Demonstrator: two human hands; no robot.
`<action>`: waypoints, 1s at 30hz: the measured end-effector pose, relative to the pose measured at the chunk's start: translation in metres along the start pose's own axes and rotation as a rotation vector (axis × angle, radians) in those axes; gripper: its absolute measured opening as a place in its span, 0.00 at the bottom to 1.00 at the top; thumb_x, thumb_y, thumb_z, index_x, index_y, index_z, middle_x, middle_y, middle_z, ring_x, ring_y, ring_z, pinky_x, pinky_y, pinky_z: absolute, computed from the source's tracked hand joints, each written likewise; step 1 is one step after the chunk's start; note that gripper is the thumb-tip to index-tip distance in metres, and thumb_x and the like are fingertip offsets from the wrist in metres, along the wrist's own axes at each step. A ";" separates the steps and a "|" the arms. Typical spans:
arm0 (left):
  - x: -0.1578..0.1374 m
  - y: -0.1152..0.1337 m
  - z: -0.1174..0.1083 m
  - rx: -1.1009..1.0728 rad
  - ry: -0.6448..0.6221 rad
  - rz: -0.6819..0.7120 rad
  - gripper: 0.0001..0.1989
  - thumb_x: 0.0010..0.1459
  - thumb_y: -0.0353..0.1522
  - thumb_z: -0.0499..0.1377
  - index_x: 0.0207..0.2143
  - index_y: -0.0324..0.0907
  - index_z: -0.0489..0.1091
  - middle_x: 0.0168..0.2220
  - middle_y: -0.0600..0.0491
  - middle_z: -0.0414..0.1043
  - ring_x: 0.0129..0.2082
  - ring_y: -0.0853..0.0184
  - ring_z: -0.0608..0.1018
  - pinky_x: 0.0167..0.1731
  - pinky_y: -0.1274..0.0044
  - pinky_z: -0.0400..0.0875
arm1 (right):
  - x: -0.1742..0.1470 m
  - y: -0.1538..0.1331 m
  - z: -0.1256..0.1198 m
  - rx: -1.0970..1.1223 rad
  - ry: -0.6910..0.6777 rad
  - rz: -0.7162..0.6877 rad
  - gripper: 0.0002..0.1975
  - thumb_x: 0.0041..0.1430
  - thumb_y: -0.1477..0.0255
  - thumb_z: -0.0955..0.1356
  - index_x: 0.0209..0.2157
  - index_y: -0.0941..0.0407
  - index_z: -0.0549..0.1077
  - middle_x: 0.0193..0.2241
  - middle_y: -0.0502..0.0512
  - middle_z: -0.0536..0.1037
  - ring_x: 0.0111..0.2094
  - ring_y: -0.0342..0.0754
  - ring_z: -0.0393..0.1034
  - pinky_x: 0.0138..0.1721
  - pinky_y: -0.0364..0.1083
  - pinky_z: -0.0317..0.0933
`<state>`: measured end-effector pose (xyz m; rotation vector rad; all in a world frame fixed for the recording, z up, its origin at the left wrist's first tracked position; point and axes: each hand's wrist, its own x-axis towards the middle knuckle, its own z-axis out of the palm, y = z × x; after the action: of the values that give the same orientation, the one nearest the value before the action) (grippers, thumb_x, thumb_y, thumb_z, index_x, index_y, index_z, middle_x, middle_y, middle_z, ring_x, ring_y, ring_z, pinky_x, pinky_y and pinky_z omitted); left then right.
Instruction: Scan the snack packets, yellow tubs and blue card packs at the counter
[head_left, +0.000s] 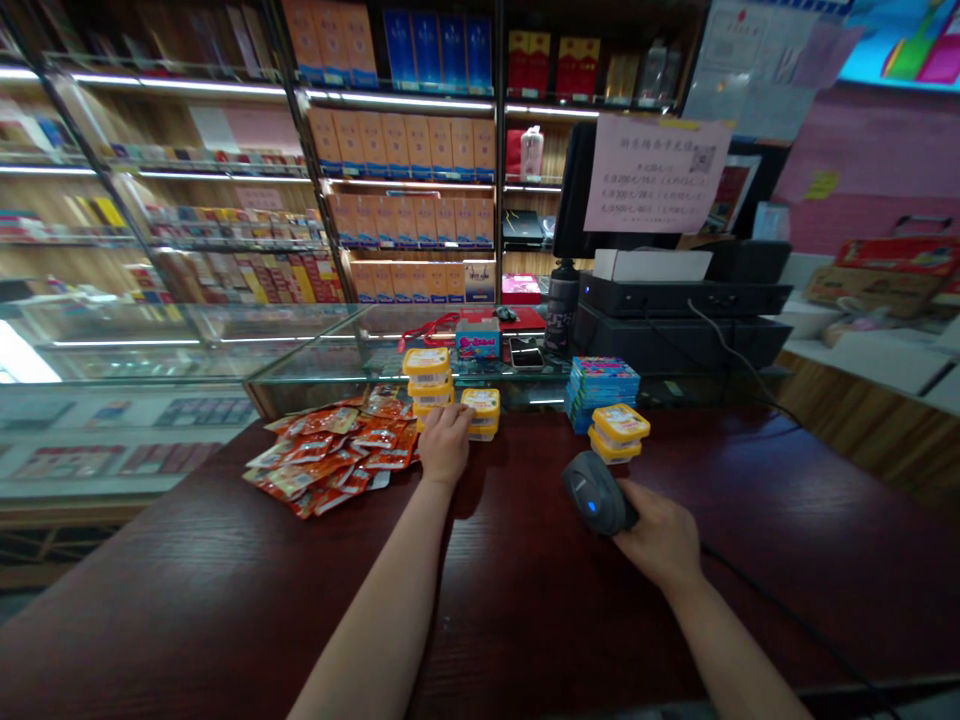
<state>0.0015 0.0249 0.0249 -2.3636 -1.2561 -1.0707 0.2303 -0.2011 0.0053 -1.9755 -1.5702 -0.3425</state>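
Note:
My left hand [445, 443] reaches to a stack of small yellow-lidded tubs [428, 368], its fingers curled against the lower tub, which they partly hide. A shorter pile of the same tubs [481, 408] stands just right of those fingers. Left of the hand lies a loose heap of orange snack packets [330, 450]. My right hand [664, 532] is wrapped round the handle of a dark barcode scanner [594, 495] with a lit blue light. Beyond the scanner, two yellow-lidded tubs [619, 428] sit one on the other, in front of a stack of blue boxes [602, 385].
A raised glass counter [337, 350] borders the dark wooden tabletop [510, 620] at the back. On it are a phone [526, 352], a small printed box [478, 340] and a black till [675, 340] beneath a monitor. The scanner's cable [787, 610] trails to the lower right.

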 end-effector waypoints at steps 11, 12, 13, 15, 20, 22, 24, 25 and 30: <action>0.001 0.030 -0.011 -0.055 0.030 0.133 0.16 0.62 0.30 0.51 0.50 0.48 0.72 0.50 0.47 0.70 0.51 0.59 0.70 0.54 0.66 0.63 | 0.004 0.002 -0.007 -0.008 0.052 0.044 0.13 0.50 0.70 0.65 0.39 0.54 0.75 0.36 0.56 0.80 0.33 0.51 0.74 0.32 0.44 0.59; 0.002 0.039 -0.012 -0.084 0.003 0.200 0.16 0.62 0.29 0.51 0.49 0.48 0.72 0.50 0.47 0.70 0.51 0.60 0.70 0.54 0.67 0.63 | 0.004 0.003 -0.008 -0.009 0.082 0.052 0.14 0.50 0.71 0.65 0.39 0.55 0.75 0.36 0.56 0.80 0.33 0.51 0.74 0.32 0.44 0.59; 0.002 0.050 -0.013 -0.115 -0.038 0.275 0.16 0.61 0.29 0.52 0.49 0.48 0.72 0.49 0.47 0.70 0.51 0.61 0.70 0.53 0.68 0.64 | 0.004 0.003 -0.009 -0.009 0.118 0.067 0.14 0.50 0.71 0.64 0.39 0.55 0.74 0.36 0.56 0.80 0.33 0.51 0.74 0.32 0.44 0.58; 0.003 0.074 -0.012 -0.173 -0.137 0.410 0.16 0.61 0.28 0.52 0.49 0.48 0.72 0.48 0.48 0.71 0.50 0.62 0.70 0.51 0.70 0.66 | 0.004 0.004 -0.012 -0.015 0.206 0.115 0.13 0.52 0.71 0.64 0.40 0.56 0.74 0.35 0.57 0.80 0.34 0.51 0.74 0.33 0.44 0.58; 0.011 0.136 -0.001 -0.281 -0.251 0.500 0.17 0.61 0.30 0.53 0.52 0.47 0.69 0.49 0.48 0.70 0.48 0.63 0.70 0.48 0.71 0.68 | 0.006 0.006 -0.023 -0.103 0.375 0.333 0.11 0.56 0.69 0.65 0.39 0.57 0.75 0.31 0.59 0.80 0.31 0.54 0.74 0.31 0.46 0.54; 0.017 0.156 0.007 -0.324 -0.233 0.451 0.18 0.60 0.30 0.55 0.53 0.45 0.68 0.50 0.48 0.69 0.49 0.62 0.70 0.48 0.70 0.68 | 0.007 0.007 -0.026 -0.111 0.391 0.395 0.12 0.57 0.69 0.65 0.40 0.57 0.75 0.32 0.60 0.80 0.32 0.55 0.74 0.30 0.46 0.53; 0.022 0.170 0.016 -0.359 -0.228 0.429 0.18 0.59 0.31 0.56 0.52 0.44 0.68 0.52 0.47 0.68 0.49 0.62 0.70 0.48 0.71 0.68 | 0.007 0.009 -0.029 -0.100 0.393 0.426 0.12 0.57 0.69 0.65 0.41 0.57 0.75 0.33 0.61 0.80 0.33 0.55 0.74 0.30 0.46 0.53; 0.024 0.176 0.020 -0.364 -0.238 0.436 0.17 0.59 0.32 0.56 0.52 0.44 0.68 0.52 0.47 0.68 0.48 0.62 0.71 0.48 0.71 0.68 | 0.007 0.010 -0.029 -0.093 0.394 0.434 0.12 0.57 0.69 0.65 0.41 0.57 0.75 0.34 0.61 0.80 0.33 0.56 0.74 0.30 0.46 0.53; 0.030 0.190 0.027 -0.287 -0.343 0.479 0.12 0.61 0.29 0.53 0.45 0.43 0.72 0.46 0.47 0.72 0.41 0.64 0.75 0.42 0.74 0.70 | 0.005 0.014 -0.028 -0.077 0.407 0.425 0.13 0.58 0.69 0.65 0.42 0.58 0.75 0.35 0.62 0.80 0.34 0.57 0.75 0.31 0.47 0.55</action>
<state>0.1770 -0.0555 0.0478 -2.9497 -0.5806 -0.7518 0.2489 -0.2148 0.0265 -2.0719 -0.8734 -0.5894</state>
